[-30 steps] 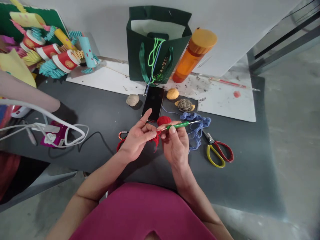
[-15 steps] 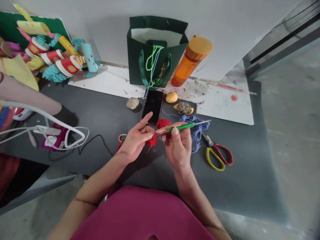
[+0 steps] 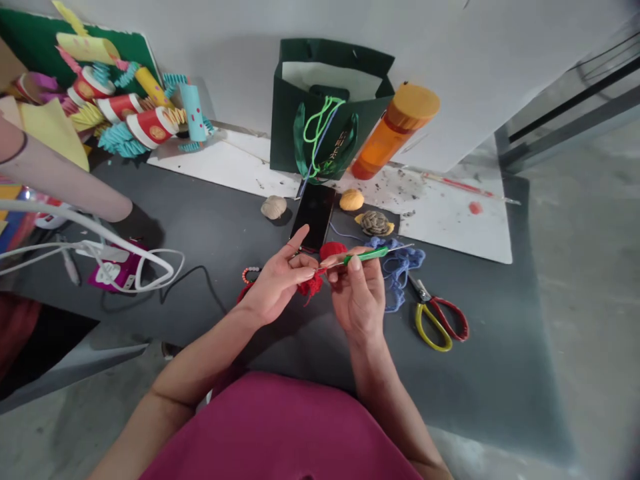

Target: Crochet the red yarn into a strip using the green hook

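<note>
One dark grey flat tabletop (image 3: 500,307) spans the middle of the frame. Upper centre: dark green paper gift bag (image 3: 285,137), upright, mouth open, thin bright green cord (image 3: 327,103) hanging down its front. Just right of the bag: translucent orange lidded bottle (image 3: 383,140). Centre: left hand (image 3: 273,290), index finger extended apart, thumb and another fingertip pressed together on red yarn; right hand (image 3: 361,300) beside it, thumb and fingers clamped on a green handle. Above the left hand: black rectangular phone (image 3: 314,210). Right of centre: metal scissors with red and yellow handles (image 3: 433,304), near an openwork blue yarn mesh (image 3: 396,265). Behind the hands: round red ball (image 3: 333,251), partly hidden. Slim green-handled metal hook (image 3: 367,255) slants up rightward, one end at the left fingertips. Smallest: red crocheted yarn piece (image 3: 311,285), hanging below the left fingertips, centre frame.
</note>
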A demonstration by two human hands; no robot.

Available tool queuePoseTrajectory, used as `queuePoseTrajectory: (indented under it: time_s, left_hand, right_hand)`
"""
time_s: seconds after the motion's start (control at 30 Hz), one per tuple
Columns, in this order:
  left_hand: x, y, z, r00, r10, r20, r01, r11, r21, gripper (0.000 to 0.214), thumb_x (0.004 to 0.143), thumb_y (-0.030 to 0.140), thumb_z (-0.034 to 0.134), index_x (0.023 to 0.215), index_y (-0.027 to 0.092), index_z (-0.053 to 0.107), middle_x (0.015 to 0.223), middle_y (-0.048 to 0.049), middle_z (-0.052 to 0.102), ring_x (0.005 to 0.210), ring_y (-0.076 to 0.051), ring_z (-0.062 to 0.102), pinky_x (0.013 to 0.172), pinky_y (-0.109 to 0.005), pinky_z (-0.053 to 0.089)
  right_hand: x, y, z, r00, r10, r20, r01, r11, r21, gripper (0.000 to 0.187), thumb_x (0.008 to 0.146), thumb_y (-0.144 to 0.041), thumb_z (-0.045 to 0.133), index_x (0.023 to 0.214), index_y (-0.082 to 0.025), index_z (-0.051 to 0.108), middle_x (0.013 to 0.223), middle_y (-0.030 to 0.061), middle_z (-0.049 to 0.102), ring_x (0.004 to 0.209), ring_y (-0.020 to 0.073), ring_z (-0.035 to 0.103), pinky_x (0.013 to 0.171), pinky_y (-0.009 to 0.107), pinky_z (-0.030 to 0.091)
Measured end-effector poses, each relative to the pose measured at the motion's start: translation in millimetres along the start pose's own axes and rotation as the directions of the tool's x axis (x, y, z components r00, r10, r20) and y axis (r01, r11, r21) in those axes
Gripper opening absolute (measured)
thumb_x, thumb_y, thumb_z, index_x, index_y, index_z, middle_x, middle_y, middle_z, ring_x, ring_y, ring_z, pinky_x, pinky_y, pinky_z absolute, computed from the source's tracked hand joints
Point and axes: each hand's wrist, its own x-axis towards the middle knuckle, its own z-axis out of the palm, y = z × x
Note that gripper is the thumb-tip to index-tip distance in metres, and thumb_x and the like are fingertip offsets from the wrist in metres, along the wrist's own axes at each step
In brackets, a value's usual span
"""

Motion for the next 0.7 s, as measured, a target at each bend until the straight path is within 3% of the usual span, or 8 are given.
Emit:
queuePoseTrajectory:
  time_s: [0.13,0.27,0.33,0.43,0.5,0.6,0.7]
  left_hand:
    - [-0.8,3.8,0.4,1.000,-0.004,-0.012,0.004,1.000,0.005,0.085,0.074,0.018,0.090,0.154,0.022,0.059,0.081,0.0058,0.070,0.078,-0.010,0.063,0.081,-0.026,0.047]
    - [-1.1,4.1,3.1,0.999,0.032,-0.036,-0.030,0.998,0.058,0.092,0.072,0.023,0.093,0.156,0.020,0.056,0.076,0.0076,0.067,0.072,-0.008,0.058,0.074,-0.025,0.046]
    - [-1.0,2.6,3.7,0.996,0.076,-0.043,-0.072,0.993,0.094,0.096,0.073,0.026,0.095,0.159,0.022,0.053,0.076,0.0078,0.067,0.070,-0.008,0.057,0.072,-0.025,0.046]
    - [-0.1,0.1,2.9,0.991,0.125,-0.052,-0.120,0.989,0.084,0.096,0.072,0.027,0.097,0.158,0.025,0.055,0.075,0.0079,0.069,0.070,-0.008,0.059,0.072,-0.023,0.047]
    - [0.9,-0.5,2.0,0.996,0.079,-0.052,-0.078,0.997,0.023,0.086,0.070,0.025,0.099,0.150,0.026,0.064,0.071,0.0088,0.068,0.069,-0.006,0.059,0.072,-0.021,0.047]
    - [2.0,0.7,1.7,0.997,-0.076,-0.027,0.073,0.994,-0.079,0.067,0.066,0.025,0.102,0.128,0.025,0.079,0.068,0.0094,0.066,0.064,-0.003,0.058,0.070,-0.017,0.046]
    - [2.1,3.5,1.5,0.987,-0.163,0.000,0.161,0.980,-0.117,0.061,0.061,0.026,0.104,0.118,0.026,0.083,0.072,0.0083,0.067,0.063,-0.002,0.057,0.070,-0.016,0.045]
  right_hand:
    - [-0.3,-3.5,-2.0,0.996,-0.094,-0.004,0.094,0.991,-0.091,0.025,0.101,-0.053,0.065,0.098,-0.029,0.057,0.072,-0.0032,0.077,0.059,0.0149,0.069,0.053,0.027,0.051]
    - [-1.2,-12.1,-5.7,0.966,-0.255,0.032,0.255,0.942,-0.217,0.013,0.105,-0.041,0.063,0.102,-0.029,0.058,0.079,-0.0018,0.081,0.063,0.0159,0.072,0.057,0.030,0.056]
    - [-0.3,-15.8,-7.5,0.916,-0.384,0.117,0.401,0.864,-0.303,0.001,0.105,-0.031,0.063,0.105,-0.030,0.062,0.086,-0.0001,0.084,0.069,0.0169,0.076,0.062,0.032,0.059]
    - [1.1,-16.6,-8.7,0.798,-0.528,0.291,0.602,0.679,-0.421,0.017,0.100,-0.018,0.067,0.110,-0.031,0.071,0.097,0.0017,0.087,0.084,0.0194,0.081,0.075,0.037,0.063]
    - [-0.1,-14.1,-8.1,0.755,-0.564,0.335,0.653,0.593,-0.472,0.026,0.096,-0.013,0.072,0.112,-0.032,0.075,0.104,0.0029,0.087,0.090,0.0207,0.082,0.078,0.039,0.064]
    - [-6.3,-9.3,-5.1,0.772,-0.578,0.266,0.630,0.642,-0.436,0.030,0.092,-0.010,0.076,0.113,-0.032,0.078,0.109,0.0038,0.088,0.094,0.0216,0.084,0.079,0.038,0.066]
    - [-13.2,-6.3,-1.6,0.872,-0.486,0.050,0.471,0.808,-0.355,0.017,0.096,-0.016,0.075,0.107,-0.029,0.077,0.099,0.0017,0.088,0.085,0.0206,0.084,0.077,0.037,0.067]
